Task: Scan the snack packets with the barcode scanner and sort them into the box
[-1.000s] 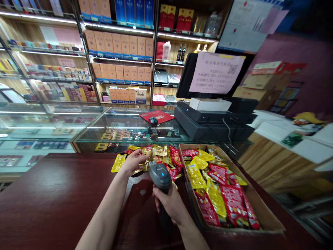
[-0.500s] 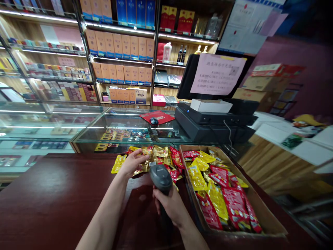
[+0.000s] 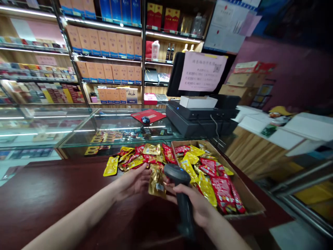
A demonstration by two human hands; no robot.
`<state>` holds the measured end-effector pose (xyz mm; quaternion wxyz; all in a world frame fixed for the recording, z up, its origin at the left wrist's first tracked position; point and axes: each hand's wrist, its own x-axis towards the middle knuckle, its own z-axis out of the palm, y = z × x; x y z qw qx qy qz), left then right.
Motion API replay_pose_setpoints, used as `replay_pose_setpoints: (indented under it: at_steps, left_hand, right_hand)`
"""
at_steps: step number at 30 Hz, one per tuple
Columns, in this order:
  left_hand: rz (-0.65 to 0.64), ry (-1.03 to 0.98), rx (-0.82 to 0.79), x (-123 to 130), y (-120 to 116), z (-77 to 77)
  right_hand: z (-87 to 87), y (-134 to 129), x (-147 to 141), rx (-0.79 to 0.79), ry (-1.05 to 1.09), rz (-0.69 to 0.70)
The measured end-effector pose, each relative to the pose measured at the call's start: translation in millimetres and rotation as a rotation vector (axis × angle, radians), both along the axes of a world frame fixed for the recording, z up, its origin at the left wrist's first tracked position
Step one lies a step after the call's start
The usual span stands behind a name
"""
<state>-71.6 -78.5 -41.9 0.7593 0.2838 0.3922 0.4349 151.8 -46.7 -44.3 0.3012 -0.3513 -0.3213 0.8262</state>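
A gold snack packet (image 3: 157,182) with a small white label is pinched at its left edge by my left hand (image 3: 135,180), whose fingers are partly behind it. My right hand (image 3: 195,201) is closed round the handle of a black barcode scanner (image 3: 182,187), and its fingertips reach the packet's right edge. The scanner's head is just right of the packet. Behind my hands lies a pile of red, yellow and gold packets (image 3: 130,158). An open cardboard box (image 3: 249,205) full of similar packets stands right of the scanner.
Beyond the brown tabletop (image 3: 52,194) is a glass display counter (image 3: 114,126) with a red mouse pad (image 3: 156,116) and mouse. A monitor bearing a pink sheet (image 3: 203,73) stands over a black cash drawer (image 3: 182,121). Stocked shelves line the back.
My left hand has left the pile and come nearer with a gold packet. The scanner has moved right, and my right hand's fingers now reach the packet. The view has shifted.
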Motion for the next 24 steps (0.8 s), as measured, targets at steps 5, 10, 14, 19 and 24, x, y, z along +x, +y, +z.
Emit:
replay_pose_setpoints:
  at_steps: [5, 10, 14, 19, 24]
  left_hand:
    - [-0.323, -0.203, -0.091, 24.6, 2.9, 24.4]
    - [-0.431, -0.166, -0.126, 69.0, 28.1, 32.8]
    - [-0.493, -0.120, -0.107, 113.5, 61.4, 42.0]
    - [-0.345, -0.098, -0.096, 163.5, 109.4, 51.6]
    - [-0.214, -0.082, -0.090, 159.3, 120.9, 47.4]
  right_hand:
    - [16.2, -6.4, 39.6, -0.072, -0.042, -0.019]
    - [27.7, -9.3, 88.2, -0.052, -0.123, -0.114]
    - [41.5, 1.4, 125.9, 0.023, -0.153, -0.273]
    - [59.5, 29.9, 161.4, 0.150, -0.152, -0.403]
    - [59.6, 42.3, 172.3, 0.099, -0.218, -0.522]
